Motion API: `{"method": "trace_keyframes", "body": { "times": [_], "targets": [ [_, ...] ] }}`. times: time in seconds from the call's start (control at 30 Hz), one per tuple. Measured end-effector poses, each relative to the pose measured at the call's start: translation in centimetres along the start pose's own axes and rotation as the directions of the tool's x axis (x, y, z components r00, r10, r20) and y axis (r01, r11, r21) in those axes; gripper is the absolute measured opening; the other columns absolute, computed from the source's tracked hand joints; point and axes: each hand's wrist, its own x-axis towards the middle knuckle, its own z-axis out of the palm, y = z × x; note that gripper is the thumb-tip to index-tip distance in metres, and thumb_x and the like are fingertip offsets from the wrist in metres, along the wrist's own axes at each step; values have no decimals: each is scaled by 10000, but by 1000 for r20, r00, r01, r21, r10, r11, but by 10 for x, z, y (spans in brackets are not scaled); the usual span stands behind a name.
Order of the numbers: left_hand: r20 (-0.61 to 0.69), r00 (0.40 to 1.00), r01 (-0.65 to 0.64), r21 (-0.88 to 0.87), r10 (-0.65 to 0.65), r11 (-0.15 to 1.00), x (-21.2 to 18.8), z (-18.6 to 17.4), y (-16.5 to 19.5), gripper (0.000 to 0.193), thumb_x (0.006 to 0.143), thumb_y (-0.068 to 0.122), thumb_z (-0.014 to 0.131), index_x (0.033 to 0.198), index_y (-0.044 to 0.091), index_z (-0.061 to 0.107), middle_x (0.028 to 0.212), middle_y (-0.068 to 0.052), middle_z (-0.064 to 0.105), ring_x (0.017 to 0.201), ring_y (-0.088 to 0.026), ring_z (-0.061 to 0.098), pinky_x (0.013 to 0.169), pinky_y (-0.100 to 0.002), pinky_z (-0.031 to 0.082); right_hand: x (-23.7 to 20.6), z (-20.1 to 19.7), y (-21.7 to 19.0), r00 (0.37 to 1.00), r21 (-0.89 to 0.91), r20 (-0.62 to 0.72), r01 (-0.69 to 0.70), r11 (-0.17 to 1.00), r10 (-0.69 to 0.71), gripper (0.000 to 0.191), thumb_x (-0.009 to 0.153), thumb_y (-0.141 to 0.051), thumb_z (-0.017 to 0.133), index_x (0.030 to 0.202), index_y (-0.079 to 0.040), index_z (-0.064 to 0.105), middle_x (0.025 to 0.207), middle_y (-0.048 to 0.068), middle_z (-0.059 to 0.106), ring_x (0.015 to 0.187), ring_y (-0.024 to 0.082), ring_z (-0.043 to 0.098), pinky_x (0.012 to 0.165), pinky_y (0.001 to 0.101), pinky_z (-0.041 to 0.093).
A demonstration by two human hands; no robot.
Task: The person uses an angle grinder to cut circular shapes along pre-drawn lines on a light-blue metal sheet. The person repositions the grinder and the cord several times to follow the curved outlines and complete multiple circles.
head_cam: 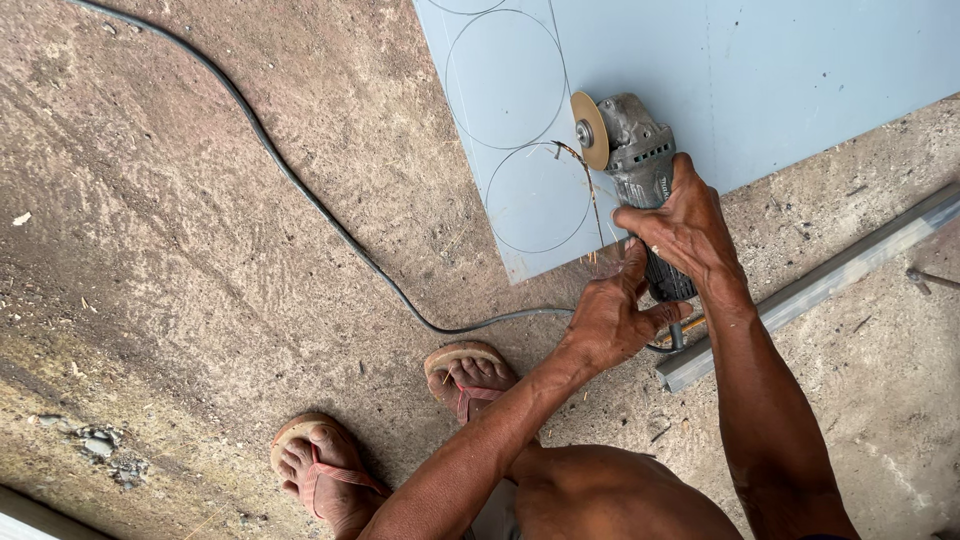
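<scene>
The person is crouching over a pale blue-grey flat metal sheet (760, 70) lying on the rough concrete floor (180, 260), and is working a worn grey angle grinder with a tan cutting disc (630, 150) along it. The right hand (685, 225) is wrapping tightly around the grinder's body, while the left hand (610, 320) is closing on its rear handle at about 7 o'clock from the right one — both grips firm, fingers curled on the tool.

Several circles are scribed on the sheet. The disc is biting at the top edge of the lowest scribed circle (538, 198), with a thin line running down at 6 o'clock towards the sheet's edge. Judging by this, the cutting is only starting: the neighbouring circle (505, 80) at 12 o'clock appears uncut. A black power cable (300, 190) is trailing off at 10 o'clock, a grey metal bar (830, 280) is lying at 3 o'clock — sandalled feet (400, 430) below.
</scene>
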Motion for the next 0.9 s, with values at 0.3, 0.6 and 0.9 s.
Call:
{"method": "trace_keyframes", "body": {
  "times": [0.3,0.6,0.9],
  "targets": [
    [-97,984,-149,11,150,989,-7,-12,18,1049,860,402,787,1572,-116,216,1448,-348,514,1276,-436,589,1069,-435,504,-1,-14,4,955,358,170,170,918,-243,630,941,-461,714,1229,8,409,839,45,539,726,57,596,828,253,584],
    [-155,958,-217,158,241,963,-15,-6,16,1020,882,388,765,1552,-171,239,1469,-446,426,1111,-442,695,874,-416,629,-9,-7,-2,854,644,229,226,730,-467,952,875,-514,719,1512,-9,224,1014,-30,549,876,17,585,1035,258,544],
    [-96,981,-164,73,171,984,-11,0,12,1044,885,413,743,1587,-143,206,1347,-403,571,1207,-444,650,984,-433,578,0,-10,11,916,428,143,285,857,-376,755,871,-431,692,1364,26,349,1179,45,543,1006,83,619,903,232,560]
  ]
}}
